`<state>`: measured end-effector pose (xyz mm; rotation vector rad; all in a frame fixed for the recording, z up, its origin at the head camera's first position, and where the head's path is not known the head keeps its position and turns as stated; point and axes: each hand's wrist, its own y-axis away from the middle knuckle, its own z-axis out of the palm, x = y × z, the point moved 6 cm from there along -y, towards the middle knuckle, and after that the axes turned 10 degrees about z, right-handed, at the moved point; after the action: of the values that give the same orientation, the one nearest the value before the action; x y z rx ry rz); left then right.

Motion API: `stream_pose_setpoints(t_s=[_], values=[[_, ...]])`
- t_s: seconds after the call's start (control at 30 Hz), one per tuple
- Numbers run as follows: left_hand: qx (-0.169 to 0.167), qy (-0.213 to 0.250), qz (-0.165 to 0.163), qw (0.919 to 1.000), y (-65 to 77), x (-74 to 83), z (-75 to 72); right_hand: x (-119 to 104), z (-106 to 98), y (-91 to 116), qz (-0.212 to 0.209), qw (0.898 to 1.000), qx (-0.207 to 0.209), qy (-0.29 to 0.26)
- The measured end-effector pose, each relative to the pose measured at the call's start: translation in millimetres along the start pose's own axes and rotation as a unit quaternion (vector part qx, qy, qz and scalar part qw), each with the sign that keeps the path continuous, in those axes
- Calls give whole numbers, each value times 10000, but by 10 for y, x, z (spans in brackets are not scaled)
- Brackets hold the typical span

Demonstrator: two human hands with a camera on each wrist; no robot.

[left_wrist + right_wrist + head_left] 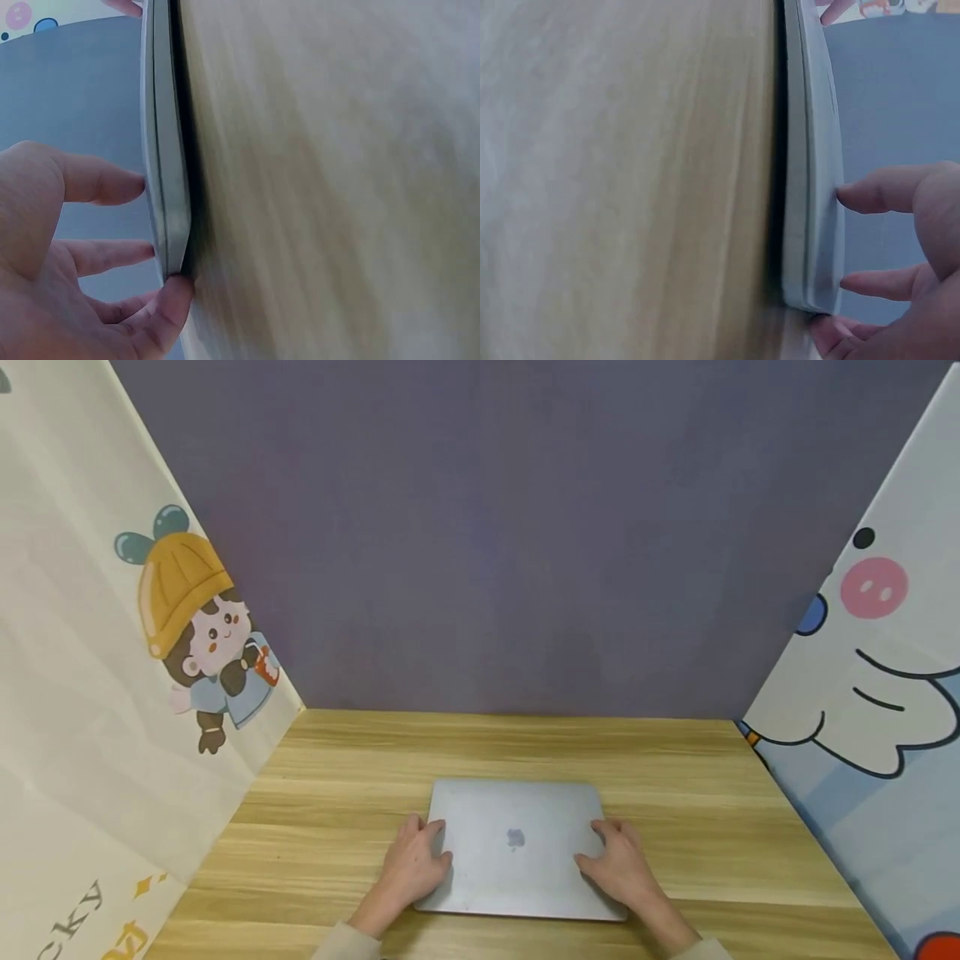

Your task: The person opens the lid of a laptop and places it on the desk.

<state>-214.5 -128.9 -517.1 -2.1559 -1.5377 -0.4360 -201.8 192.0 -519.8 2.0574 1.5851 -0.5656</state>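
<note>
A closed silver laptop with a dark apple logo on its lid lies flat over the wooden table, close above its surface. My left hand holds its left edge, thumb and a fingertip on the lid. In the left wrist view, another finger of the left hand curls at the laptop's corner. On the opposite side, my right hand grips the right edge in much the same way. The right wrist view shows the right hand's fingertips on the lid and others tucked at the corner.
The wooden tabletop spreads around the laptop. A dark grey panel rises behind it. White panels with cartoon prints stand at the left and the right.
</note>
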Motion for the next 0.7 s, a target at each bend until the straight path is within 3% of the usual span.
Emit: stream_pose_setpoints(t_s=[0.23, 0.5, 0.7], values=[[-242, -245, 485, 9982, 51, 76, -51, -66, -3, 117, -588, 9956, -10, 734], [-980, -635, 1196, 9859, 121, 146, -4, -111, 31, 327, -1451, 9830, -173, 1114], [-1306, -733, 1334, 9797, 173, 134, 32, -97, 71, 452, -2244, 9629, -560, 1389]])
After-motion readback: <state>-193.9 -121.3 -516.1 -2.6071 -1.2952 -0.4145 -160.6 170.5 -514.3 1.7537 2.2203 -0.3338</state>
